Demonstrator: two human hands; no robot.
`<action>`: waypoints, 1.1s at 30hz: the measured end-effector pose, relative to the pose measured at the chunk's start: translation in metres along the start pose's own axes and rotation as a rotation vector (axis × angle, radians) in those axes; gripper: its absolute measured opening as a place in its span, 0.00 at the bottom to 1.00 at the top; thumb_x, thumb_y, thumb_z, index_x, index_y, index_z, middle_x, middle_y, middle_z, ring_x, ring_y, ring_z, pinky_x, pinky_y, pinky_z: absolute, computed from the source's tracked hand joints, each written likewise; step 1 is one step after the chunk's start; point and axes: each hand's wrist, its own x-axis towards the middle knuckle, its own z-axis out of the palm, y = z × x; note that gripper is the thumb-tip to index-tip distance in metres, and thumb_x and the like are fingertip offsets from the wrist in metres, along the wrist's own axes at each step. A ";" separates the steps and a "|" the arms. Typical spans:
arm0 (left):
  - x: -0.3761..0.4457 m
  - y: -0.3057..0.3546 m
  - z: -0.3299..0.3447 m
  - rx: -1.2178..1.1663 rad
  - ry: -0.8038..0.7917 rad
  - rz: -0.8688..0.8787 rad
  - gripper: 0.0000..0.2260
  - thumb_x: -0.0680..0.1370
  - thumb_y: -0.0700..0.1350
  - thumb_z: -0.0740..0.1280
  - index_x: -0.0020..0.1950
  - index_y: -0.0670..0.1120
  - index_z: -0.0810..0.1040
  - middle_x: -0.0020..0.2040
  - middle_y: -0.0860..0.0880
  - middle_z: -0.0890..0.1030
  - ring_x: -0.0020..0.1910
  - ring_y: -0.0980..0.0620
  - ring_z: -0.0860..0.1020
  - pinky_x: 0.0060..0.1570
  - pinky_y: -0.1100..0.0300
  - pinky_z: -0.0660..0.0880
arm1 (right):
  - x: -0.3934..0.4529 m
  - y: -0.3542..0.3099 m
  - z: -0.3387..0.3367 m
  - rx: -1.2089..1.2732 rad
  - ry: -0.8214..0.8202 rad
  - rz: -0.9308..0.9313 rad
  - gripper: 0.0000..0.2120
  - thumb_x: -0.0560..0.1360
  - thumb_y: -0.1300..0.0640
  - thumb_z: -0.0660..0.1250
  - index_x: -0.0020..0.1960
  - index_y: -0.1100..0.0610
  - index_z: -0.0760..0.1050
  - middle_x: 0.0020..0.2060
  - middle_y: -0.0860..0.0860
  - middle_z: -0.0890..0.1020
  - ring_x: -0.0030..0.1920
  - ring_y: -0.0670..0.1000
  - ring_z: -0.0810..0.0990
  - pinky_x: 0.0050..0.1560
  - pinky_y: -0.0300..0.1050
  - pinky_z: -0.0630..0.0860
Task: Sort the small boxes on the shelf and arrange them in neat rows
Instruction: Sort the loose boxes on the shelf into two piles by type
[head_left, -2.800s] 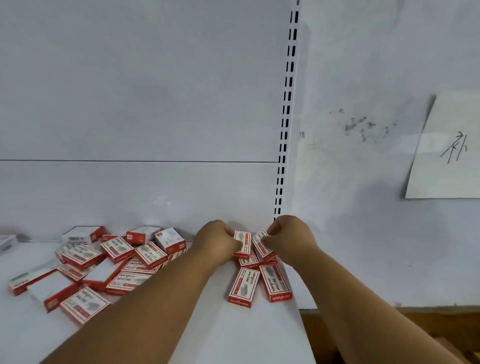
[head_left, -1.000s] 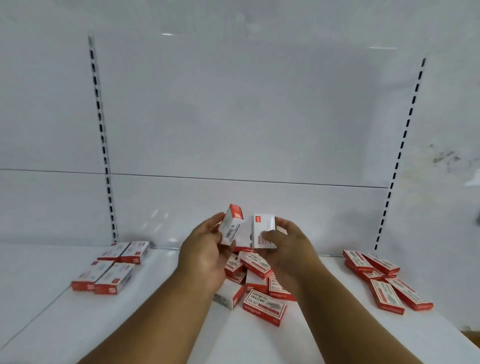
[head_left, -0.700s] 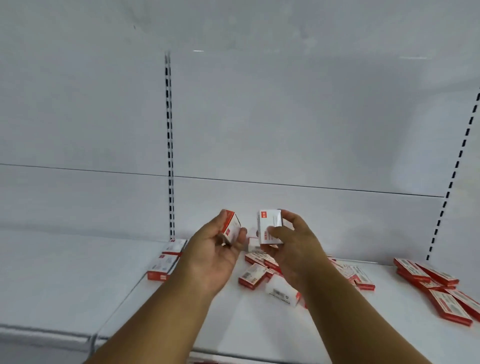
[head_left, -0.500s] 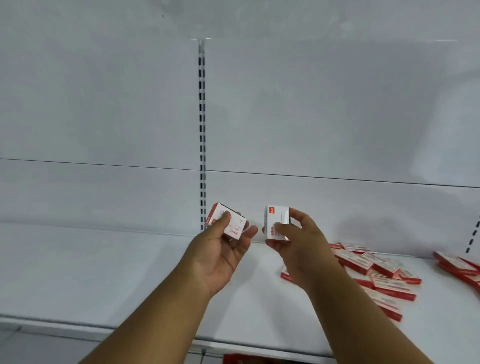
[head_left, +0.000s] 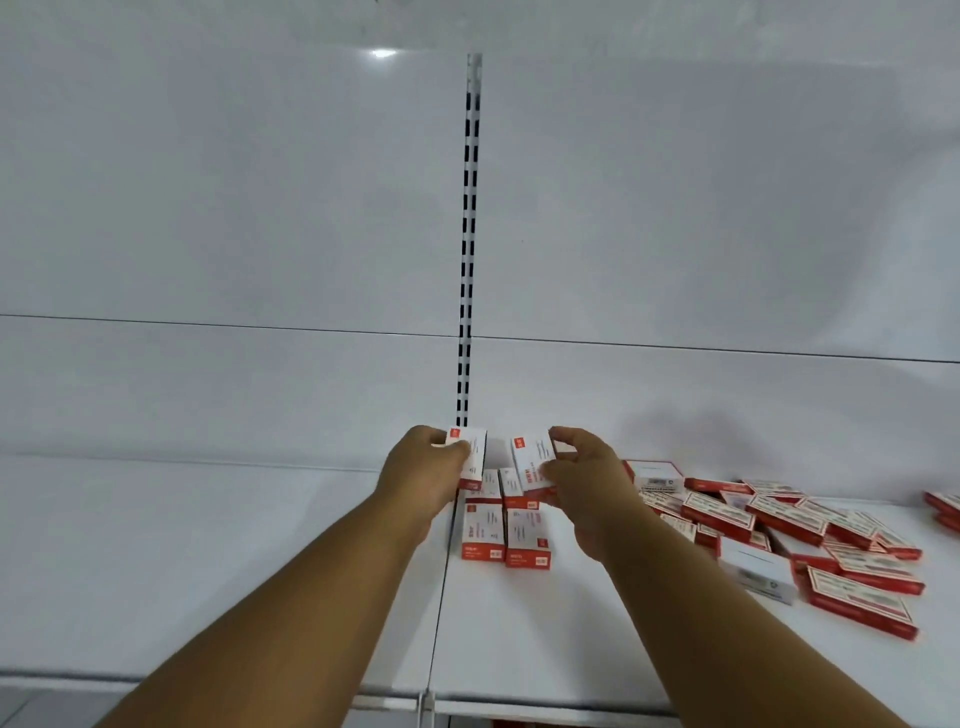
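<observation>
left hand (head_left: 427, 466) and right hand (head_left: 583, 472) each grip a box (head_left: 471, 453) above the arranged boxes (head_left: 505, 526).

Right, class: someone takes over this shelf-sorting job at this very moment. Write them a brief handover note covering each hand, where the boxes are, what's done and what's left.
Left hand grips one small box at the back of the shelf, by the slotted upright.
Right hand pinches a second box just beside it.
Done: a short block of aligned boxes lies under the hands in two columns.
Left: both held boxes are not yet set down; the loose pile to the right is jumbled and unsorted, and more boxes show at the right edge.
</observation>
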 end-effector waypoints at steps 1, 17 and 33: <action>0.006 -0.003 0.005 0.043 0.028 0.001 0.09 0.78 0.51 0.66 0.56 0.51 0.73 0.45 0.51 0.82 0.34 0.55 0.80 0.24 0.64 0.71 | 0.005 0.002 0.003 -0.040 0.019 -0.007 0.15 0.78 0.64 0.65 0.61 0.50 0.72 0.47 0.50 0.82 0.39 0.52 0.85 0.35 0.48 0.84; 0.036 -0.013 0.037 0.716 0.138 0.325 0.16 0.72 0.57 0.71 0.51 0.50 0.73 0.47 0.50 0.75 0.43 0.49 0.78 0.39 0.56 0.77 | 0.053 0.013 0.014 -0.980 0.163 -0.115 0.10 0.75 0.48 0.69 0.42 0.54 0.75 0.35 0.50 0.82 0.35 0.49 0.82 0.38 0.44 0.81; -0.001 0.037 0.096 0.571 -0.491 0.672 0.10 0.73 0.45 0.69 0.51 0.57 0.75 0.49 0.56 0.78 0.44 0.57 0.76 0.37 0.64 0.71 | -0.002 -0.004 -0.119 -1.028 0.345 -0.367 0.06 0.75 0.54 0.68 0.51 0.50 0.78 0.48 0.47 0.80 0.50 0.50 0.76 0.48 0.43 0.72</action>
